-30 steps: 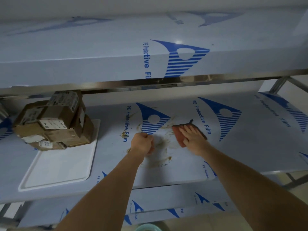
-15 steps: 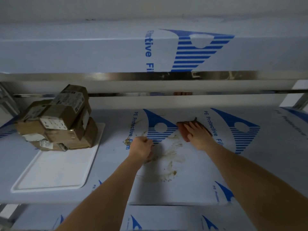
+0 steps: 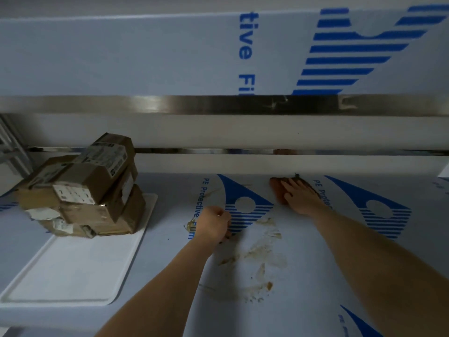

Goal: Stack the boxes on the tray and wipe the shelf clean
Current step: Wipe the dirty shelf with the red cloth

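Observation:
Several brown cardboard boxes point(image 3: 82, 190) are stacked at the far end of a white tray point(image 3: 73, 271) on the left of the shelf point(image 3: 303, 276). My right hand point(image 3: 302, 197) lies flat with straight fingers on a reddish-brown cloth point(image 3: 277, 189), pressing it onto the shelf near the back wall. My left hand point(image 3: 215, 223) is curled into a fist resting on the shelf left of the brown smears point(image 3: 257, 254); nothing shows in it. The smears spread across the film-covered surface between my two forearms.
The shelf above point(image 3: 170, 57) overhangs close overhead with a steel front edge point(image 3: 218, 104). A steel rail point(image 3: 218, 150) runs along the back wall. A metal upright point(image 3: 9, 147) stands at the far left.
My right hand has pushed the cloth away toward the back wall. My left fist has stayed put beside the smears. The camera has moved lower and closer to the shelf.

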